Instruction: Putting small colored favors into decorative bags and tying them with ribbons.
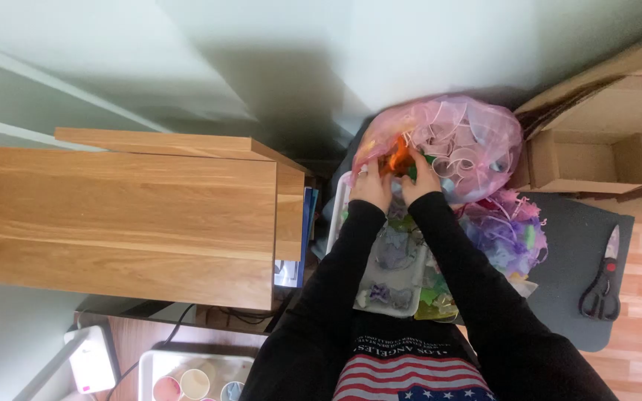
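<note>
1. In the head view, I am watching my left hand (371, 186) and right hand (419, 182) working side by side at the mouth of the pink plastic bag (455, 145), which is resting just beyond a grey tray (391, 271).
2. I am seeing both hands curled closed around orange and green pieces (403, 162) at the bag's opening; exactly which hand is gripping which piece, I cannot tell.
3. I am judging that holding the bag mouth steady with one hand while the other is picking keeps the loose curls from spilling.
4. The wooden desk (113, 215) is crowding the left edge; the cardboard box (588, 160) is hemming the right.
5. The scissors (603, 286) are lying well apart on the grey mat (581, 223), leaving open room there.
</note>
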